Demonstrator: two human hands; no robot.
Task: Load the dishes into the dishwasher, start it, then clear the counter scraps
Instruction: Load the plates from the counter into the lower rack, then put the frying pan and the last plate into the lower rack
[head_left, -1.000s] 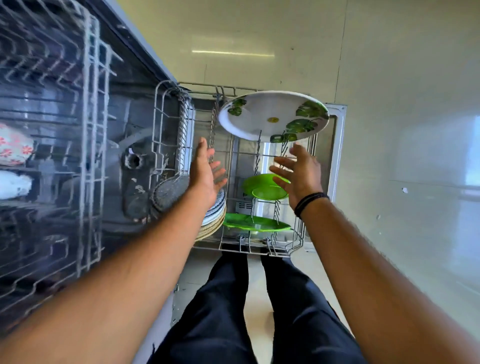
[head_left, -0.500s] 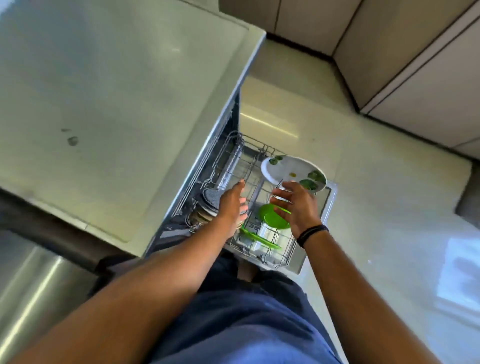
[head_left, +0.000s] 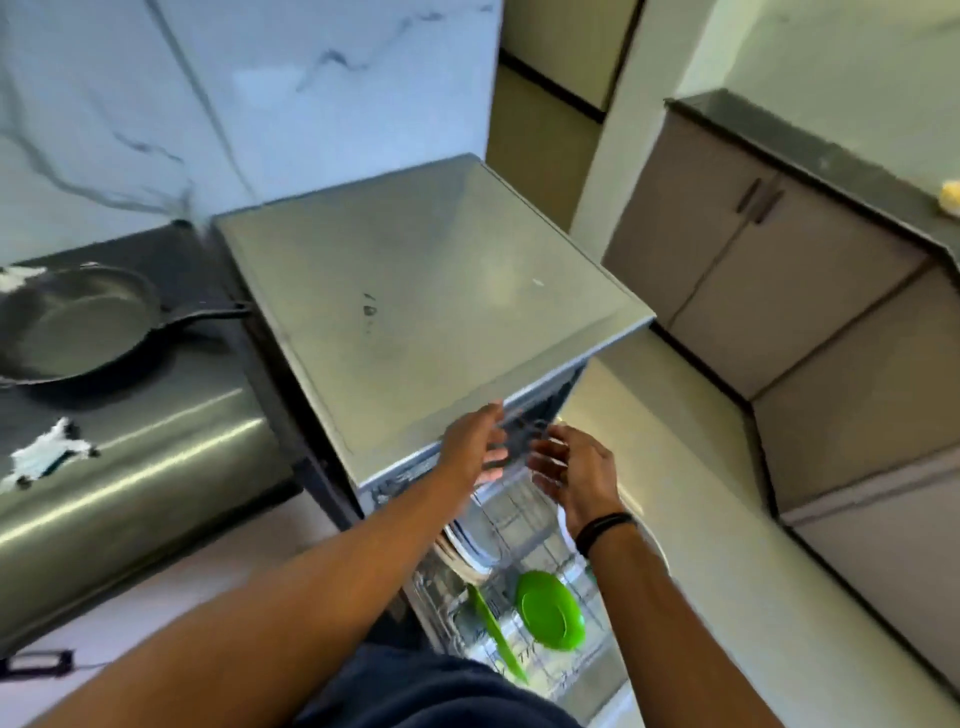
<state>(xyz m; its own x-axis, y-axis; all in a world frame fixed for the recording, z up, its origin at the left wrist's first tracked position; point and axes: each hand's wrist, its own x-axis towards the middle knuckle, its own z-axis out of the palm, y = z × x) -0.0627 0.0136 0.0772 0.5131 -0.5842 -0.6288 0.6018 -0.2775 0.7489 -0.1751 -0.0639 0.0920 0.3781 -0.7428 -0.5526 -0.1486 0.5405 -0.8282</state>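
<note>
Looking down from the head camera, both hands hover at the front edge of the dishwasher (head_left: 431, 317), a boxy machine with a flat, brushed-grey metal top marked by a small dark smudge. Left hand (head_left: 475, 447) is up by that front lip, fingers straight and spread, gripping nothing. Right hand (head_left: 571, 470) is just beside it, palm turned inward, fingers loosely curved and apart, also empty; a dark band circles the wrist. The two hands are near each other but not touching.

Below them the wire rack (head_left: 524, 525) is pulled out, thin shiny metal rods in a grid. Count the dishes: two green plates, one round glossy green plate (head_left: 550, 609) standing tilted in the tines, one green plate seen edge-on (head_left: 496, 639) to its left. A stack of pale round plates (head_left: 465, 545) stands on edge at the rack's left side, partly behind the left forearm; how many, I can't tell through the blur. All of these lie below and nearer the body than the hands, well clear of the fingers.

Over on the left, a dark tabletop (head_left: 171, 364) carries one black, matte round frying pan (head_left: 72, 322) with a long handle, and two whitish scraps (head_left: 49, 454).
</note>
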